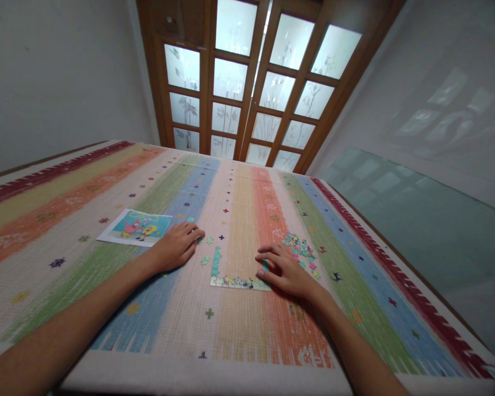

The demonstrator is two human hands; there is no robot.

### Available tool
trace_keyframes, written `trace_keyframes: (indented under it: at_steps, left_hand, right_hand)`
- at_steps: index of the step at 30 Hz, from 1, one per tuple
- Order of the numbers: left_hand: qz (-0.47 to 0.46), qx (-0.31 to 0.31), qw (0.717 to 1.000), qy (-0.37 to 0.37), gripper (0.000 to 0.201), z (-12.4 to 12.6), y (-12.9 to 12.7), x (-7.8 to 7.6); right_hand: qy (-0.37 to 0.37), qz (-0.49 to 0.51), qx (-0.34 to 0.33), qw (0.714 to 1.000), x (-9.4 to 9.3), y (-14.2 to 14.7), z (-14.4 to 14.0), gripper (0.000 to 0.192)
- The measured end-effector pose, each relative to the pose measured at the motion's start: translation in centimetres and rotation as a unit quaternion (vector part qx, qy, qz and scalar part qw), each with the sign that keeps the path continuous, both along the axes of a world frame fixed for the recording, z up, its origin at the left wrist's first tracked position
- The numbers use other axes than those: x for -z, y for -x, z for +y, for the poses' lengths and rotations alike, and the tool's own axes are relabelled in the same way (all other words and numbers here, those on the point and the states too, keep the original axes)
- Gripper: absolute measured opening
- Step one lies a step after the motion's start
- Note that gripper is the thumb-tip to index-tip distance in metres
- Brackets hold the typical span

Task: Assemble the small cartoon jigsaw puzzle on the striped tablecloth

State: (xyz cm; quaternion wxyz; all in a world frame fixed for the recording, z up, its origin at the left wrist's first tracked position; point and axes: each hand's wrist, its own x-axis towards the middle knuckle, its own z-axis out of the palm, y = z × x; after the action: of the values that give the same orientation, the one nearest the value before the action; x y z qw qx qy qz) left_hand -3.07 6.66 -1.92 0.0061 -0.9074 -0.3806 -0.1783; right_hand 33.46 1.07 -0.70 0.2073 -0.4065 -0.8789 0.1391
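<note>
A partly joined jigsaw edge (231, 281) lies on the striped cloth, an L of pieces with a teal column going up at its left. My right hand (281, 269) rests flat at the right end of that strip, fingers pointing left and touching it. To the right of this hand sits a pile of loose pieces (300, 248). My left hand (177, 245) lies palm down on the cloth, fingers slightly curled, fingertips near two loose pieces (206, 242). A cartoon reference picture (136, 226) lies left of it.
The table is covered by a rainbow-striped cloth (239, 341) with small cross patterns. A glass panel (416, 220) stands along the right side. Wooden doors with frosted panes (251, 82) rise behind the far edge. White walls are on both sides.
</note>
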Motion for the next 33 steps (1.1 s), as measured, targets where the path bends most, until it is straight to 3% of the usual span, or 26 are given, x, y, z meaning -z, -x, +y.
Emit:
trace_keyframes:
  at_steps: [6,12,17,24,33]
  left_hand:
    - [-0.031,0.014,0.999,0.023,0.031,-0.1,0.5,-0.2]
    - [-0.021,0.019,0.999,0.024,0.041,0.1,2.2,-1.5]
    - [0.01,0.028,1.0,0.01,0.03,0.5,3.1,-2.3]
    - [0.017,0.025,1.0,-0.007,0.026,0.9,3.4,-1.9]
    - [-0.004,-0.002,1.0,-0.02,0.036,2.1,4.7,-1.6]
  right_hand:
    - [0.004,0.011,0.0,1.0,0.1,0.0,-0.1,0.023]
    - [-0.001,0.012,0.001,1.0,0.2,0.1,-0.1,0.023]
    - [-0.002,0.021,-0.001,1.0,0.3,0.0,0.0,0.023]
    - [-0.001,0.017,-0.001,1.0,0.2,0.1,-0.1,0.023]
    - [-0.007,0.004,-0.001,1.0,0.2,0.1,-0.2,0.023]
